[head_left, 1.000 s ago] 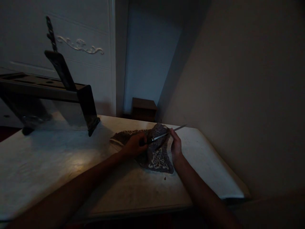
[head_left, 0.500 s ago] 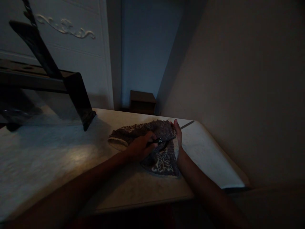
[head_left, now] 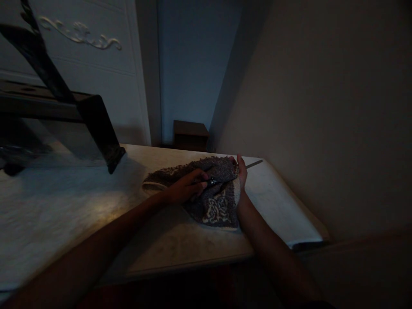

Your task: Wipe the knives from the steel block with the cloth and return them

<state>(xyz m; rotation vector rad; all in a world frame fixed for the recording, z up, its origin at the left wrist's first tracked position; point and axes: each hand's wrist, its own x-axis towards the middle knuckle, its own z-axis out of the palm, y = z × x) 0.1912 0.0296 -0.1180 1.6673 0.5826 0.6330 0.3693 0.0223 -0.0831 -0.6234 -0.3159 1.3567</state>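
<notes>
A grey-brown towel (head_left: 219, 210) with a cream leaf-like pattern lies bunched on the pale table. My left hand (head_left: 186, 186) is closed round a black handle (head_left: 210, 182) with a shiny metal band, lying over the towel. At the towel's right end, my right hand (head_left: 241, 174) grips its folded edge, thumb pointing up. Beyond that hand a thin grey strip (head_left: 255, 164) sticks out to the right. The towel hides whether this strip joins the handle.
The pale table (head_left: 64, 214) ends at a rounded right edge beside a plain wall (head_left: 305, 107). A black-framed stand (head_left: 99, 128) rises on its left. Behind are a white panel with scroll moulding (head_left: 80, 36) and a low brown box (head_left: 191, 128). The light is dim.
My left hand and the black handle have shifted slightly left and up in the picture. The view has turned a little; the right hand keeps its hold on the towel.
</notes>
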